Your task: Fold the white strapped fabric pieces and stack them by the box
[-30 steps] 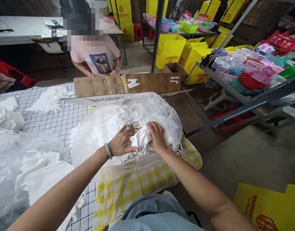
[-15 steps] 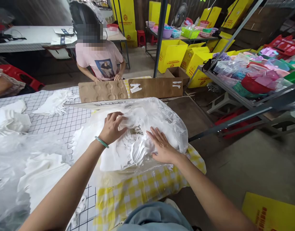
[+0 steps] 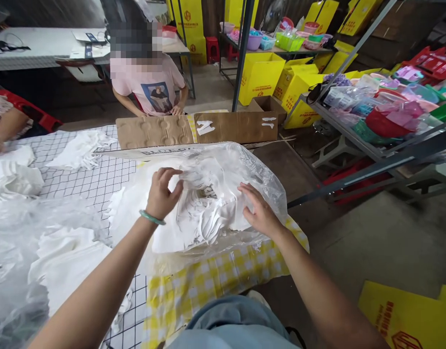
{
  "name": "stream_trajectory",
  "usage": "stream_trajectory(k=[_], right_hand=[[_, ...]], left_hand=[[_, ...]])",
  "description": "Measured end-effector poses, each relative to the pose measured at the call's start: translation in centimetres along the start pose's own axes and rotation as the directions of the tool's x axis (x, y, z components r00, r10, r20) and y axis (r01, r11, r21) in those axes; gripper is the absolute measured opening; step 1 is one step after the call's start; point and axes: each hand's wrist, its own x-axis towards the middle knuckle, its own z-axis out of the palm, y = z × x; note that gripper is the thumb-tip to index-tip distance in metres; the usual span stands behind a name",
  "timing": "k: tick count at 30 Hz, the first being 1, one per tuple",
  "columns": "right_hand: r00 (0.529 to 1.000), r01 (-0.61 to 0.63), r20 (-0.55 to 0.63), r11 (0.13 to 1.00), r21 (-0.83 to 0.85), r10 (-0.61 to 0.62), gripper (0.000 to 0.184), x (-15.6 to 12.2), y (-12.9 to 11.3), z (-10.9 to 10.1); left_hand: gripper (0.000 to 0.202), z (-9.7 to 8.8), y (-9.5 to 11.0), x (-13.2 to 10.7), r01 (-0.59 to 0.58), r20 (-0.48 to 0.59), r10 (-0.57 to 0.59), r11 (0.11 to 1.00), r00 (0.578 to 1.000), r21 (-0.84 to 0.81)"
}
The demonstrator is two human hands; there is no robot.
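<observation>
White cloth pieces (image 3: pixel 212 220) lie piled in a clear plastic bag (image 3: pixel 270 169) in front of me, with a gap between the bunched folds in the middle. My left hand (image 3: pixel 163 191), with a green bangle on its wrist, is over the left side of the pile. Its fingers are curved and the thumb stands apart, with nothing visible between them. On the right, my right hand (image 3: pixel 261 213) is open beside a smooth white cloth, thumb and fingers spread. Whether its fingertips touch the cloth I cannot tell.
A cardboard box flap (image 3: pixel 233 130) stands behind the bag. More white cloth stacks (image 3: pixel 79 150) lie on the checked tablecloth (image 3: pixel 103 186) to the left. Across the table sits a person in a pink shirt (image 3: pixel 150 85). A metal rack (image 3: pixel 354 133) with plastic baskets is at right.
My right hand has lifted off the bunched cloth and moved right, and a smoother white cloth now shows beside it. My left hand has shifted slightly left.
</observation>
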Motion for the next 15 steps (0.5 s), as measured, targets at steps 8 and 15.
stream_trajectory(k=[8,15], right_hand=[[0.876,0.469,0.267,0.838,-0.279,-0.401,0.085,0.1,-2.6,5.0],[0.985,0.12,-0.146,0.977,0.176,-0.094,0.057,2.6,0.5,5.7]], left_hand=[[0.037,1.0,1.6,-7.0,-0.02,0.184,0.059,0.979,0.981,-0.203],[0.047,0.9,0.9,-7.6,-0.064,0.442,0.107,0.992,0.891,-0.112]])
